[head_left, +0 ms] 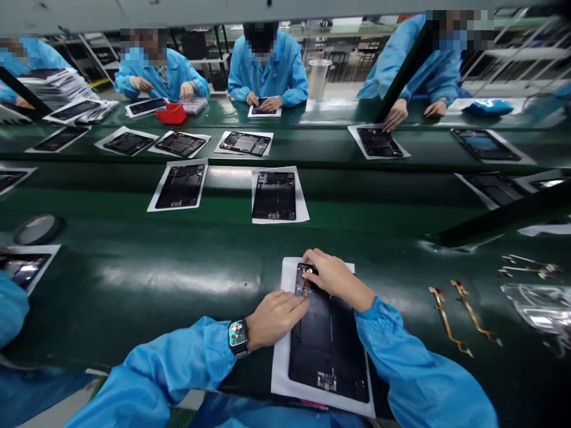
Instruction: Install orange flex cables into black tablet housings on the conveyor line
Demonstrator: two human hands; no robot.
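Note:
A black tablet housing (343, 345) lies on a white sheet (281, 380) on the bench in front of me. At its upper left corner is an orange flex cable (307, 288). My right hand (334, 276) reaches over the top edge, with thumb and forefinger closed about the cable's upper end. From the left comes my left hand (279, 318), fingers together, its fingertips at the cable's lower end. The fingertips partly cover the cable, so its seating cannot be made out.
Two loose flex cables (466, 309) lie to the right, beside clear plastic bags (539, 306) and more cables (530, 267). A dark post (504, 214) slants over the right side. Ahead sit tablet housings on sheets (274, 196). Several co-workers (267, 71) work opposite; a sleeve (11, 309) is at left.

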